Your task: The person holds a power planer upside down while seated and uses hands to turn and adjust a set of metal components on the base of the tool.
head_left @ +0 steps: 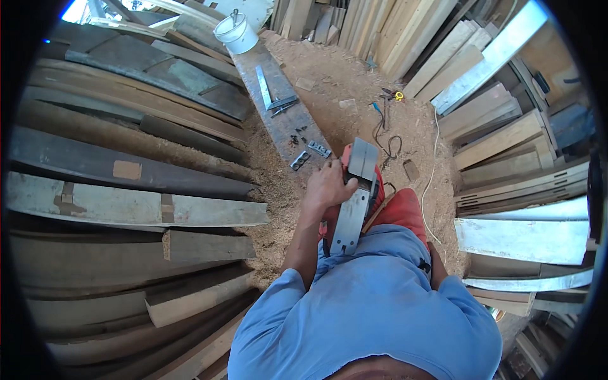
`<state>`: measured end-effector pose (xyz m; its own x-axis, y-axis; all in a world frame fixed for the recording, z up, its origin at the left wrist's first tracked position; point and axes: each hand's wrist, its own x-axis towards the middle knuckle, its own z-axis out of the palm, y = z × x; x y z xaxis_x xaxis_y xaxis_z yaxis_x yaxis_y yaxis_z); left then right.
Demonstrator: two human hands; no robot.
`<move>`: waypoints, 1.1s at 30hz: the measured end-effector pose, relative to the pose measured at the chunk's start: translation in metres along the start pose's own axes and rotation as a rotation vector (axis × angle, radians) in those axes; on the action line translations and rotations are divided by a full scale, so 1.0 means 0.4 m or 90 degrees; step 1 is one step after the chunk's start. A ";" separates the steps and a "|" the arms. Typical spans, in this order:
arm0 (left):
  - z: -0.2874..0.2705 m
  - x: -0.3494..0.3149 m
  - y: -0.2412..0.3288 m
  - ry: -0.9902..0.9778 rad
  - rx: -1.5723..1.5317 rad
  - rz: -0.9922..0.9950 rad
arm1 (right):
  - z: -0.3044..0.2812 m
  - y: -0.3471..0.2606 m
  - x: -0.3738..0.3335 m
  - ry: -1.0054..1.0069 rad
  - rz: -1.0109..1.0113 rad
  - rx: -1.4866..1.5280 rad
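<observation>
The red-and-silver power tool [352,218] is grasped by the half-curled left hand [327,183], thumb against its side; the right hand's state cannot be told.

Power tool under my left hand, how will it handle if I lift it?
The power tool would probably feel heavy for its size, given its metal plates. Their smooth faces might be slippery, and the solid red housing should hardly flex.

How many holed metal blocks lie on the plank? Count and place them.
2: the left block near the left edge of the plank, the right block near its right edge, both just beyond the left hand. The power tool may hide more.
</observation>
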<state>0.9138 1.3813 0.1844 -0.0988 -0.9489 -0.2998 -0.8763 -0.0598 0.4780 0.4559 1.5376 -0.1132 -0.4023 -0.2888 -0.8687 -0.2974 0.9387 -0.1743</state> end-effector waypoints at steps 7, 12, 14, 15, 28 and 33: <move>0.005 0.033 0.019 -0.047 -0.013 0.010 | -0.048 -0.140 0.082 -0.174 -0.282 0.297; -0.008 0.027 0.028 -0.037 -0.007 -0.004 | -0.088 -0.624 -0.344 0.020 -0.636 0.204; 0.000 0.032 0.026 -0.029 0.006 0.004 | -0.049 -0.769 -0.487 0.013 -0.738 0.137; 0.003 0.034 0.022 -0.024 0.012 0.006 | -0.016 -0.824 -0.571 -0.029 -0.790 0.116; -0.050 0.036 -0.074 -0.069 -0.353 0.092 | 0.194 -0.892 -0.710 -0.042 -0.886 -0.079; 0.004 0.184 -0.235 0.224 -0.125 -0.009 | 0.191 -0.881 -0.697 -0.005 -0.900 -0.082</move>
<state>0.9882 1.3177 0.1164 0.1101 -0.9937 -0.0220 -0.7661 -0.0989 0.6351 0.7391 1.3019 0.1550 0.3011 -0.9536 -0.0031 -0.5149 -0.1598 -0.8422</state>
